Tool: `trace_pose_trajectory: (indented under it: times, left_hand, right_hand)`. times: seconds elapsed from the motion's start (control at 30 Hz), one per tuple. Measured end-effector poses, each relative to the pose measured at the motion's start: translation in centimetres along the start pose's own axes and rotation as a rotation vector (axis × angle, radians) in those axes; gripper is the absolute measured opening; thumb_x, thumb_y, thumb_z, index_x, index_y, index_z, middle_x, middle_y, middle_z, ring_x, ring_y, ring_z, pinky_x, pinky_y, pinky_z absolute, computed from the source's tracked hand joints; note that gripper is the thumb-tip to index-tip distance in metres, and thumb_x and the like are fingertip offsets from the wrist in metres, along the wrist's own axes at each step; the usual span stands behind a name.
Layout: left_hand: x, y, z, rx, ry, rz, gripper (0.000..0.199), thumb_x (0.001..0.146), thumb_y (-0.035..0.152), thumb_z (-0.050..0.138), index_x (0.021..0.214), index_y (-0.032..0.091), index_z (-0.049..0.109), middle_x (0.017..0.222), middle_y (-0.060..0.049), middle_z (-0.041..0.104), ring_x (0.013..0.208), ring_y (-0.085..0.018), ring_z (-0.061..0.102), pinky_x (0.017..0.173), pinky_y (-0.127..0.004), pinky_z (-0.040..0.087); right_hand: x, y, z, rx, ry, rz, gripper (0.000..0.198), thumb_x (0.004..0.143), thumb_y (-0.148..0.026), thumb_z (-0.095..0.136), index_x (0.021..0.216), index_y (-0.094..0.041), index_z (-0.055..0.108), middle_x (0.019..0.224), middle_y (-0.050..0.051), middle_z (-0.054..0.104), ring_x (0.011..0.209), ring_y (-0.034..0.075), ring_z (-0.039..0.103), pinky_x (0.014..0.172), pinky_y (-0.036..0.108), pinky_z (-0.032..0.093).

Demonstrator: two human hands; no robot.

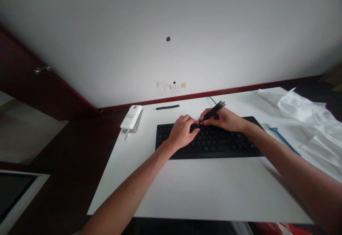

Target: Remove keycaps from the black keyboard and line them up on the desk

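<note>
A black keyboard (pixel 213 146) lies on the white table under both hands. My right hand (pixel 223 119) grips a slim black pen-like tool (pixel 213 111), which slants with its thin tip down at the upper row of keys. The tool's other end, greyish and notched, points up and right; I cannot make out its exact kind. My left hand (pixel 183 131) rests palm down on the left half of the keyboard. Its thumb and index finger are apart, and the index fingertip is close to the tool's tip. The keys beneath the fingers are hidden.
A white power bank (pixel 131 117) with a short cable sits at the table's (pixel 203 188) left edge. Behind the keyboard lies a row of small black pieces (pixel 167 107), like keycaps. A blue stick-like tool (pixel 284 140) and crumpled white sheeting (pixel 304 106) are on the right.
</note>
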State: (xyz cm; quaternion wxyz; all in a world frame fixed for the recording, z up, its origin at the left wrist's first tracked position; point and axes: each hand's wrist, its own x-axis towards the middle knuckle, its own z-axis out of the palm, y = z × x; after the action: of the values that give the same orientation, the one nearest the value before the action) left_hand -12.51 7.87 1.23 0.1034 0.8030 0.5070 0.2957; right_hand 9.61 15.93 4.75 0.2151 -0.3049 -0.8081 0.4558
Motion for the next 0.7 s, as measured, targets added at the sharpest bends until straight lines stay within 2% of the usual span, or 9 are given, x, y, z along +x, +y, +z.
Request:
trace_pose_trajectory:
  times: [0.17, 0.4, 0.7]
  left_hand:
    - [-0.1, 0.1, 0.1, 0.006, 0.021, 0.005, 0.017, 0.092, 0.027, 0.073, 0.108, 0.019, 0.074, 0.104, -0.006, 0.066, 0.103, -0.023, 0.060, 0.097, -0.038, 0.050]
    - [0.1, 0.0, 0.1, -0.030, 0.083, -0.079, 0.011, 0.094, 0.024, 0.070, 0.101, 0.019, 0.077, 0.098, -0.005, 0.068, 0.097, -0.021, 0.064, 0.093, -0.036, 0.052]
    - [0.4, -0.2, 0.5, 0.014, 0.080, -0.090, 0.014, 0.091, 0.029, 0.076, 0.103, 0.021, 0.079, 0.096, -0.005, 0.070, 0.096, -0.022, 0.064, 0.093, -0.037, 0.052]
  right_hand:
    - [0.1, 0.8, 0.1, 0.137, 0.009, 0.059, 0.036, 0.078, -0.050, 0.080, 0.100, -0.022, 0.075, 0.090, 0.005, 0.077, 0.082, 0.024, 0.072, 0.074, 0.038, 0.058]
    - [0.3, 0.8, 1.3, 0.149, 0.125, 0.090, 0.032, 0.076, -0.044, 0.082, 0.098, -0.022, 0.074, 0.080, 0.002, 0.076, 0.078, 0.024, 0.074, 0.074, 0.038, 0.060]
    - [0.6, 0.8, 1.9, 0.153, 0.245, 0.163, 0.030, 0.079, -0.043, 0.081, 0.097, -0.020, 0.075, 0.078, 0.005, 0.078, 0.080, 0.027, 0.077, 0.078, 0.040, 0.065]
